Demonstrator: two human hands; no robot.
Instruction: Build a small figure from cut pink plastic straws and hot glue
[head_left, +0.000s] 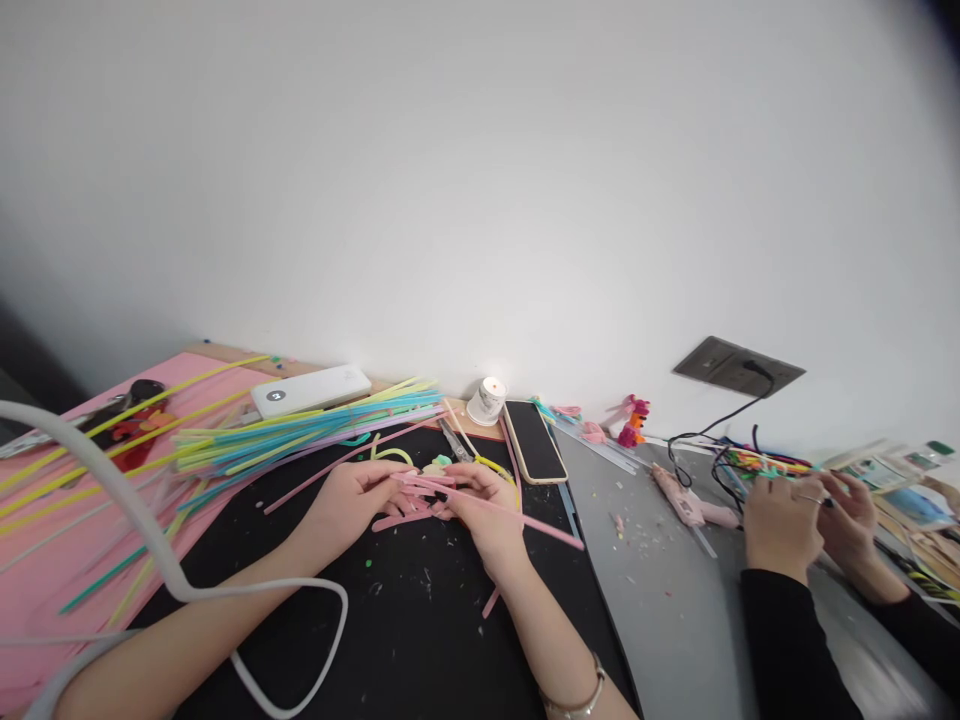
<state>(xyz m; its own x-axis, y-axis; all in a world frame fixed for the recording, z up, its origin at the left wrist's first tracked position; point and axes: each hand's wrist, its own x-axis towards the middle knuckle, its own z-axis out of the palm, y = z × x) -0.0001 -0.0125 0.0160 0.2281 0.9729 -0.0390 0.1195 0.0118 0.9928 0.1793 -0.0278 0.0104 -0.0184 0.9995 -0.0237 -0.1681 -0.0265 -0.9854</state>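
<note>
My left hand (358, 497) and my right hand (484, 512) meet over a black mat (420, 640), both pinched on a bunch of pink straw pieces (420, 490). One long pink straw (525, 520) runs from the bunch out to the right past my right hand. More pink strips (397, 520) lie on the mat under my fingers. A small yellow and green straw shape (435, 465) sits just behind the hands.
A fan of coloured straws (300, 430) lies left on a pink sheet (45, 560). A white power bank (311, 390), lit candle (489, 400), scissors (457, 442) and phone (534, 440) sit behind. A pink glue gun (686, 498) lies right, where another person's hands (806, 520) work.
</note>
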